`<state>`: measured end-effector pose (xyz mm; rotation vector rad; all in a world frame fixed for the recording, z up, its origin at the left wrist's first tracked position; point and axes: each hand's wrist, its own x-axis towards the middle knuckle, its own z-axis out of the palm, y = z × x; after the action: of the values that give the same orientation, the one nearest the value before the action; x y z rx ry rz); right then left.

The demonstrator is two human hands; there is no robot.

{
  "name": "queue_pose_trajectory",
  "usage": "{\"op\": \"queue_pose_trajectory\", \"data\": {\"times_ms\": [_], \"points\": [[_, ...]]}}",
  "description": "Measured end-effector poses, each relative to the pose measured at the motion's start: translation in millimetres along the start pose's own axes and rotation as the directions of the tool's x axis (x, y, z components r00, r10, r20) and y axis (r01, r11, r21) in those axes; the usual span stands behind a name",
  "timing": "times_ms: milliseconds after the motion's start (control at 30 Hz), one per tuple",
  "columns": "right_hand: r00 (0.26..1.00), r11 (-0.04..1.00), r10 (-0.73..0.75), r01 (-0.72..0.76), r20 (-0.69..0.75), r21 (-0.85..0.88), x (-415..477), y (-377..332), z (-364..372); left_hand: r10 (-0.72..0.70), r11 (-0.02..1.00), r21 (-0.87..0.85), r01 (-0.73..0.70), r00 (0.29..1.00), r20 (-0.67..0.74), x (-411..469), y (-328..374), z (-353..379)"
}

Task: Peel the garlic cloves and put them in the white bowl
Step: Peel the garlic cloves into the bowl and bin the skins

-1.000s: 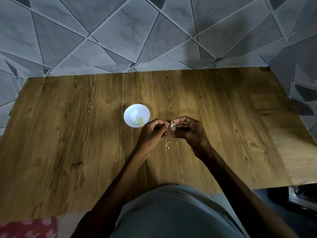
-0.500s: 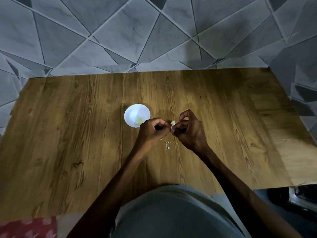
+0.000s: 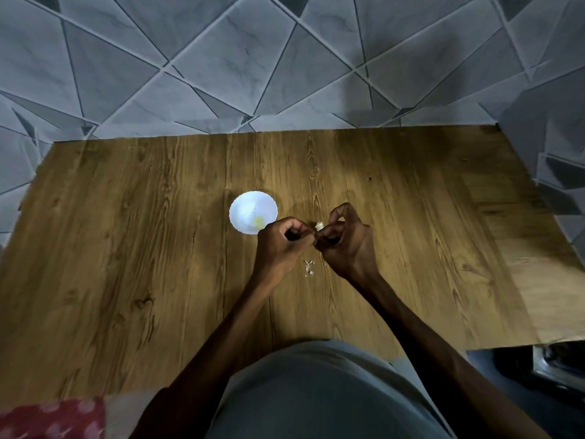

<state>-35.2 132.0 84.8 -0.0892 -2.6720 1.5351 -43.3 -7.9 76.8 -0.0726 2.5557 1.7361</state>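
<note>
Overhead view of a wood-grain surface (image 3: 126, 264), brown with darker knots and long plank lines, bordered along its far edge and right side by grey marbled tiling (image 3: 221, 58) laid in angular, triangular panels with pale joints. Lighting is dim, and the right end of the surface is paler. The white bowl (image 3: 247, 207) stands near the centre of the surface, just left of the hands, with one small yellowish peeled clove (image 3: 259, 221) inside near its right rim. The garlic clove (image 3: 319, 226) is held above the surface beside the bowl, pinched at the fingertips of the right hand (image 3: 348, 245). The left hand (image 3: 278, 245) is curled, its fingertips meeting those of the right; whether it grips the clove cannot be told. Pale peel scraps (image 3: 308, 267) lie on the wood just below the hands. A grey garment (image 3: 316, 391) fills the lower centre, a red patterned cloth (image 3: 50, 419) the lower left corner, and a dark object (image 3: 554, 365), unclear, sits at lower right.
</note>
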Motion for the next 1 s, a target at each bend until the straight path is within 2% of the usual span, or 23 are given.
{"op": "queue_pose_trajectory", "data": {"times_ms": [167, 400, 733, 800, 900, 1000], "points": [[1.0, 1.0, -0.011, 0.011, -0.005, -0.018, -1.5, 2.0, 1.1, -0.022, 0.999, 0.026, 0.021, 1.0, 0.011, 0.3, -1.6, 1.6], [0.999, 0.999, -0.034, 0.034, 0.015, -0.039, -0.5, 2.6, -5.3, 0.044, 0.998, 0.034, -0.05, 0.986, 0.159, 7.0, -5.1, -11.4], [0.997, 0.996, -0.068, 0.069, 0.021, -0.055, 1.5, -1.9, -3.2, 0.086, 0.991, 0.087, -0.099, 0.986, 0.145, 9.0, -3.6, -5.9], [0.999, 0.998, -0.048, 0.049, 0.022, -0.026, 0.7, -0.4, -2.0, 0.04, 0.997, 0.058, -0.05, 0.987, 0.158, 8.1, -4.0, -4.4], [1.0, 0.997, 0.009, -0.011, 0.025, 0.078, 1.5, 2.5, -0.4, -0.099, 0.988, -0.1, 0.12, 0.976, 0.194, 5.6, -5.5, -1.1], [0.993, 0.97, 0.089, -0.103, 0.073, 0.219, 1.2, 6.8, 0.2, -0.164, 0.956, -0.206, 0.207, 0.964, 0.207, 1.2, -6.4, -0.4]]}}
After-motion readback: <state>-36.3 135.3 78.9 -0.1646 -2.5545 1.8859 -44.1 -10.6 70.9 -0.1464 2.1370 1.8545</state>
